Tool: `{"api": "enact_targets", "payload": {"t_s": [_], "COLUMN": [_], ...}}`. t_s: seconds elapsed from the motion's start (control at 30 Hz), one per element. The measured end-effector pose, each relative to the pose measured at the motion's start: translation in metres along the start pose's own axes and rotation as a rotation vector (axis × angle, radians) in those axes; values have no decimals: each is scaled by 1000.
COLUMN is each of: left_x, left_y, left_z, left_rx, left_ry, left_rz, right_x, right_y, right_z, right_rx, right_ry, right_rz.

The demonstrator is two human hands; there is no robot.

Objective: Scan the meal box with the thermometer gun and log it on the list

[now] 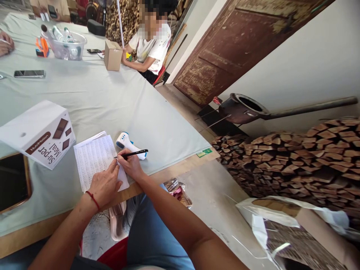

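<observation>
My right hand (131,164) is closed around a black pen (137,152), its tip down at the right side of a handwritten sheet of paper (94,159). Lying flat across the lower part of that sheet, my left hand (106,182) has its fingers stretched toward the pen tip. A red string bracelet (92,200) circles the left wrist. Just beyond the pen lies a white and blue infrared thermometer (125,140). To the left of the paper stands a white box (42,131) printed "Super Meal", and a dark-screened tablet or phone (14,182) is at the left edge.
Across the cloth-covered table (112,101) sit a clear plastic tub (67,48) with bottles, a small cardboard box (113,56), an orange tool (42,47) and a phone (29,74). Other people sit around it. Stacked firewood (295,161) lines the right side.
</observation>
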State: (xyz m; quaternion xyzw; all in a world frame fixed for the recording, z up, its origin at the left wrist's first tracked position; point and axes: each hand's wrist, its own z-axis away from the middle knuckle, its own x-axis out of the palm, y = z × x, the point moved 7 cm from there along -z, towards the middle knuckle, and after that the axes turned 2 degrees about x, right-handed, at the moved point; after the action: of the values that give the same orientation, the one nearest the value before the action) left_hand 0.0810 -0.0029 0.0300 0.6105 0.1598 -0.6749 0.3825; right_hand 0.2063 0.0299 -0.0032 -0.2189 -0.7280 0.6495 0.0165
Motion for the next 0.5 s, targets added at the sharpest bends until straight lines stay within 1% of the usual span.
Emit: {"api": "enact_targets", "payload": {"t_s": [0.2, 0.33, 0.5], "left_x": [0, 0, 1], "left_y": [0, 0, 0], "left_z": [0, 1, 0], "left_rx": [7, 4, 1], "left_ry": [-15, 8, 6], "left_rz": [-11, -7, -1], "right_x": [0, -2, -1], "right_y": [0, 0, 0], "right_z": [0, 0, 0], "right_rx": [-2, -8, -11], "right_ry": [6, 26, 24], "right_rz": [-18, -7, 3]}}
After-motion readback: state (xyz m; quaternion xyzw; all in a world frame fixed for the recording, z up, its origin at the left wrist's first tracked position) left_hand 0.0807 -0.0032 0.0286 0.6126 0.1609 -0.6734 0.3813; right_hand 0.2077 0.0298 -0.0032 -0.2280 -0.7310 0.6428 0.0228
